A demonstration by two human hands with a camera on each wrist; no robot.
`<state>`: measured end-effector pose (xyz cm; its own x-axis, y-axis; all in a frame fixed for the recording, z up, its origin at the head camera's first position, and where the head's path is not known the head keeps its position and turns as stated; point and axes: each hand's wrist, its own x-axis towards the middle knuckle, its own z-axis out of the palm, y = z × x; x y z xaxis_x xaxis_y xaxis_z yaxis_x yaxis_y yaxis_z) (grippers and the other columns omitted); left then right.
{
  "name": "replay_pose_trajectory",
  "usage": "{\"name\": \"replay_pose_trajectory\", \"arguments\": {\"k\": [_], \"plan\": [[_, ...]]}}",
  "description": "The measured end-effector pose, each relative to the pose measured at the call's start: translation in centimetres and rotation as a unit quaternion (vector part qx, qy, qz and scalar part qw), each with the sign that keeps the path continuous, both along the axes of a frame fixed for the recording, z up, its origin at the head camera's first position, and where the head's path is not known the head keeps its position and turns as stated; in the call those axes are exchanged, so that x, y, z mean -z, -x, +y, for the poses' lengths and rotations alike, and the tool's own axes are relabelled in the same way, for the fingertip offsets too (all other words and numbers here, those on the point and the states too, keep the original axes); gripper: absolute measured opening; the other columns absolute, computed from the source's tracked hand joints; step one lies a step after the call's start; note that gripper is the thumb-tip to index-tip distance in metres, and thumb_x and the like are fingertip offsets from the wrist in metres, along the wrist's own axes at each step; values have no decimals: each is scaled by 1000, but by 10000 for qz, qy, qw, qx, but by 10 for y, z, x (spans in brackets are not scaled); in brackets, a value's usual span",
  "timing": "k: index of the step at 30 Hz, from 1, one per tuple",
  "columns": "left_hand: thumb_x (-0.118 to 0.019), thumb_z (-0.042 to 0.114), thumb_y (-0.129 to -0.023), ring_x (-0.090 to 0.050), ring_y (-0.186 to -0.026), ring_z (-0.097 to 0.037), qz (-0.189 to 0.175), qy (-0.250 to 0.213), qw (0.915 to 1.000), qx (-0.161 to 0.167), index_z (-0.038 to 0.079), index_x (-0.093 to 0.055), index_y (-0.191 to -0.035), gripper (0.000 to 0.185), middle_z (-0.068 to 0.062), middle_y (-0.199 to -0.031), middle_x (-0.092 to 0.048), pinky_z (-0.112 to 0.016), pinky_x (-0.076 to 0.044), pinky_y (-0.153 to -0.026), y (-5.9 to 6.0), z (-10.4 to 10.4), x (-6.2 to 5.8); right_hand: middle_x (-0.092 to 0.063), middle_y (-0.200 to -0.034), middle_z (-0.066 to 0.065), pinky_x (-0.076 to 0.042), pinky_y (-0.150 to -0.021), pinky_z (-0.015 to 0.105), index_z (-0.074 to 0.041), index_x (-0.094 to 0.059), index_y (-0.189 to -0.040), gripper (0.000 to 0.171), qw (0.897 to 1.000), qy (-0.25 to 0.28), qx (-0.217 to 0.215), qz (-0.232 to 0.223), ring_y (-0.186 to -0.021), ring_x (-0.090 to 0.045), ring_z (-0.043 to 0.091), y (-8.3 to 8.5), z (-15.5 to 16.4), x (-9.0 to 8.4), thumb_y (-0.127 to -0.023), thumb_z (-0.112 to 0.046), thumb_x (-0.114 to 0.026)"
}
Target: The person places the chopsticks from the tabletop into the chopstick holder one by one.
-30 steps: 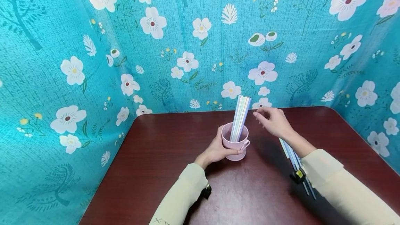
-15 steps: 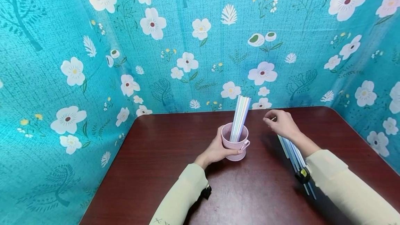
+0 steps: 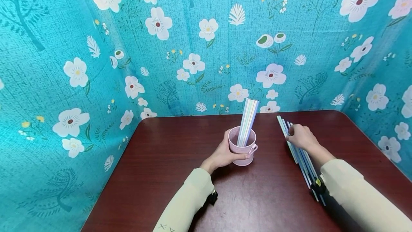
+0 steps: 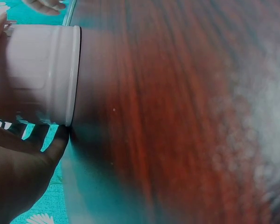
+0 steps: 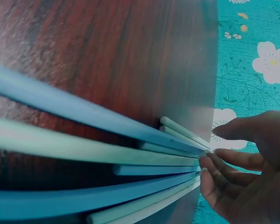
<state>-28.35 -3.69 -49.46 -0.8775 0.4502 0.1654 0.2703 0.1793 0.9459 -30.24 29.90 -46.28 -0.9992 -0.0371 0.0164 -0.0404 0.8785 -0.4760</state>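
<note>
My left hand (image 3: pixel 222 155) grips a small pink bucket (image 3: pixel 240 149) with a side handle, fingers behind it and thumb across the front. In the left wrist view the bucket (image 4: pixel 32 70) stands on the table. A bunch of pastel straws (image 3: pixel 247 122) leans inside, its tops well above the rim. On the right, my right hand (image 3: pixel 302 137) is over the far part of a loose row of straws (image 3: pixel 302 165). The right wrist view has its fingertips right at the blue and pale green straws (image 5: pixel 98 154), the thumb (image 5: pixel 238 128) standing apart from the other fingers.
The dark reddish-brown table (image 3: pixel 161 164) ends at the back against a teal floral cloth (image 3: pixel 193 28), which also hangs along both sides. Black wrist devices sit under both cuffs, the right one (image 3: pixel 318 186) close over the loose straws.
My right hand has moved away from the bucket, rightward and down to the loose straws, uncovering their far ends. My left hand and the bucket have stayed put.
</note>
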Motion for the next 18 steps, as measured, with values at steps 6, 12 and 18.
{"name": "replay_pose_trajectory", "arguments": {"k": [6,12,18], "plan": [[-97,24,-70,-50,-126,-4,-82,61,9999,-66,39,-28,-151,107,17,-141,-50,-33,-37,-112,0,0,-1,-66,-102,29,-54,-69,48,12,-63,-111,33,9996,-52,17,-292,-83,-61,33,-1,1,2,-92,-15,-68],[-97,22,-70,-50,-127,-4,-92,38,9999,-58,38,-28,-151,107,18,-141,-50,-33,-37,-112,0,0,-2,-65,-90,20,-50,-62,43,4,-65,-98,22,9990,-117,130,-410,-78,-60,30,-2,-3,-1,-87,-14,-71],[-96,22,-71,-50,-127,-5,-79,75,9999,-72,37,-27,-152,107,17,-140,-50,-33,-36,-112,-1,0,-2,-64,-88,19,-49,-61,43,4,-65,-97,20,9980,-171,158,-592,-76,-59,29,-6,-8,-5,-88,-14,-70]]}}
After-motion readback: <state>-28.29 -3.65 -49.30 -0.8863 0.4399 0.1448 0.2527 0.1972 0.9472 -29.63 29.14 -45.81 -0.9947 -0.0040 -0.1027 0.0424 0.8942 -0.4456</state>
